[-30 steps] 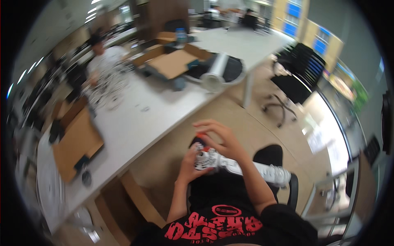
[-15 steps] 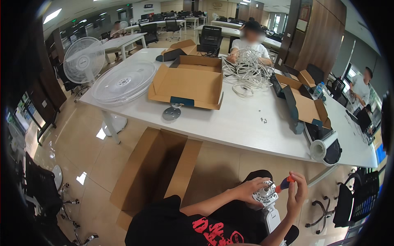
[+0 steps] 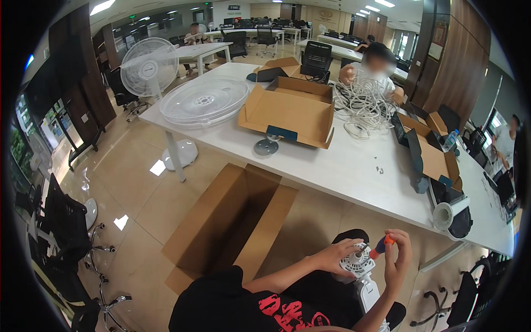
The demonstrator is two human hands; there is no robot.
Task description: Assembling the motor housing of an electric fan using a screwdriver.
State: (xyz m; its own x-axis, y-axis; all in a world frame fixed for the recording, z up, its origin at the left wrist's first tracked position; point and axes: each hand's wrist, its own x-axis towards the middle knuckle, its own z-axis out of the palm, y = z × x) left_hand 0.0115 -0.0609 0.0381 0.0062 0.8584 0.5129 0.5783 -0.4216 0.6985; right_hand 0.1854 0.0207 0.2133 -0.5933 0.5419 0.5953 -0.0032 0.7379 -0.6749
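A smooth white table (image 3: 359,180) fills my remote view, with an open brown cardboard box (image 3: 202,224) below it and, smaller, a round, slotted white plastic fan motor (image 3: 360,268) with a dark rod at its centre. The motor sits between thumb and curled fingers of the left hand (image 3: 338,257), gripping its rim; the right hand (image 3: 400,253) pinches a rounded orange-and-blue handle (image 3: 381,247) just beside it, contact between the two unclear to me.
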